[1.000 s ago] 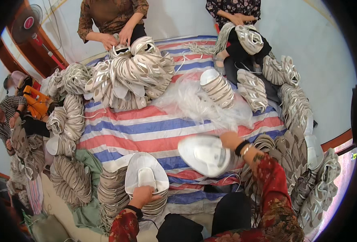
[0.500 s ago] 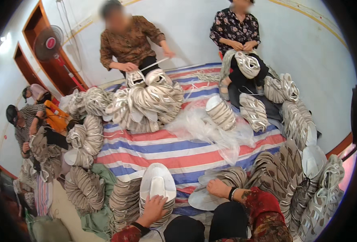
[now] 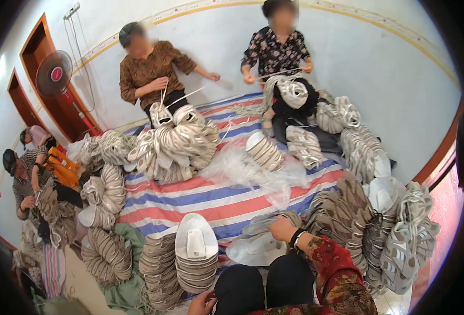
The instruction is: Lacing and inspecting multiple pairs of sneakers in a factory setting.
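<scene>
Now | right hand (image 3: 283, 229) is lying with fingers curled loosely on a flat white slipper sole (image 3: 255, 248) on the striped sheet (image 3: 200, 197), just beside the knee | left hand (image 3: 203, 303) is sitting at the lower edge under the white slipper stack (image 3: 196, 260), finger state unclear | clear plastic bag (image 3: 253, 170) is lying farther out

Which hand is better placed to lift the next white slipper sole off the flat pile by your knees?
Right. The right hand already rests on the flat pile of white soles; the left hand sits lower, beside the tall stack of soles, apart from that pile.
</scene>
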The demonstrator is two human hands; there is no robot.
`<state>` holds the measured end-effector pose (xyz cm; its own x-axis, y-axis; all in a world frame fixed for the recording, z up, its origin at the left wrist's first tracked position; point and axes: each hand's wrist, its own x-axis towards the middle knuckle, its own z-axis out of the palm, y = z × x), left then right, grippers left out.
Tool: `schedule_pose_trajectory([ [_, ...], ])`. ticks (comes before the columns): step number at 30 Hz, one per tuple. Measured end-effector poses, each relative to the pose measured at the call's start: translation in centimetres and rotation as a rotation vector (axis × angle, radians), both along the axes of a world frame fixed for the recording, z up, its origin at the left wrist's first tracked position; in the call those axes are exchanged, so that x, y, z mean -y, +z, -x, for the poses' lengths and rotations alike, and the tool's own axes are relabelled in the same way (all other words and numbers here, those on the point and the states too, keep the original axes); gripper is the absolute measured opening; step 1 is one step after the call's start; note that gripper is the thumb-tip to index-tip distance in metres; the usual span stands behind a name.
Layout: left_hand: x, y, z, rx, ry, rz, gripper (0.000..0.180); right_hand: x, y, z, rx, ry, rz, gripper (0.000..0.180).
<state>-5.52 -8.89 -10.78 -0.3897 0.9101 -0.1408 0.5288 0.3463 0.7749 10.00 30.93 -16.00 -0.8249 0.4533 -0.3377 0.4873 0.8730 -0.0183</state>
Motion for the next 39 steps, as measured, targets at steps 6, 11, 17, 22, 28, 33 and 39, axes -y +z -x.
schedule_pose_trajectory([
  [6, -1.4, -3.1, 1.6, 0.684, 0.128, 0.011, 0.039, 3.8, 12.6, -3.2, -0.512, -0.231, 0.027, 0.039],
  [11, -7.0, 6.0, 0.6, 1.274, 0.046, -0.222, 0.068, 13.9, 20.5, -7.3, -0.92, 0.001, -0.135, 0.066],
  [17, -5.6, 6.5, -1.7, 0.544, 0.118, -0.102, 0.078, 19.3, 16.8, -11.4, -0.749, 0.184, 0.294, 0.072],
  [22, -1.9, 9.6, -10.2, -0.072, 0.241, -0.304, 0.087, 18.0, 15.9, -10.3, -1.125, -0.109, 0.528, 0.048],
  [28, -2.2, 6.4, -5.2, 0.051, 0.269, -0.391, 0.055, 16.9, 14.9, -8.7, -1.018, -0.073, 0.412, 0.046],
  [33, -9.2, 12.0, -4.4, -0.381, 0.0, -0.466, 0.057, 18.8, 15.4, -8.7, -1.14, -0.059, 0.348, 0.042],
  [39, -9.8, 9.3, -4.8, -0.193, -0.052, -0.392, 0.058, 21.9, 14.9, -10.7, -0.939, -0.038, 0.105, 0.065],
])
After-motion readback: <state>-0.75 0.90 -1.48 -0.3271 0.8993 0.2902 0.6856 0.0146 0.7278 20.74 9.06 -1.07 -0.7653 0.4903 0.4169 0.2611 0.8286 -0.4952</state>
